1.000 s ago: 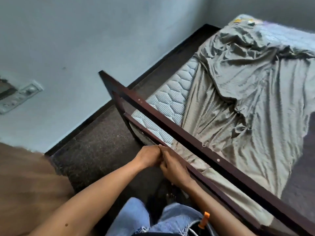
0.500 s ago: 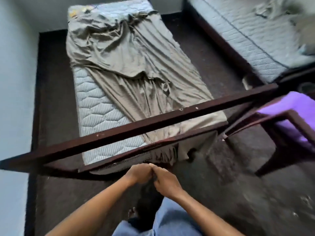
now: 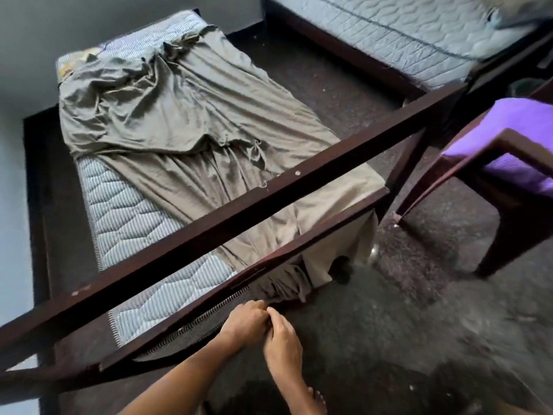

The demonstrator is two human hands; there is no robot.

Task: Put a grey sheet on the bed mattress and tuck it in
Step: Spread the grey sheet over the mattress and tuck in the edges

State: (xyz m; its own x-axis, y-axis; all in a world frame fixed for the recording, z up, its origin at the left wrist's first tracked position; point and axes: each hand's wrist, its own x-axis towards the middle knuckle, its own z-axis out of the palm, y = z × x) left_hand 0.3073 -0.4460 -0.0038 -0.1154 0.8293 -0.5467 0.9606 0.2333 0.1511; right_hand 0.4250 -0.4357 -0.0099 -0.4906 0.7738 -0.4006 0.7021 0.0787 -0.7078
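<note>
Grey sheet [image 3: 185, 121] just beyond left grip [image 3: 245, 320]

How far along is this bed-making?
Roughly halfway. Done: the grey sheet lies on the mattress and hangs over its right foot corner. In hand: the left hand and right hand meet under the footboard rail at the sheet's bunched edge; their grip is hidden. Left: a bare quilted strip along the left side, the uncovered head end, and the crumpled fold mid-bed.

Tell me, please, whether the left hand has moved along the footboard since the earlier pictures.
No. The left hand stays just below the footboard's lower rail, beside the bunched grey sheet; only the camera swung.
</note>
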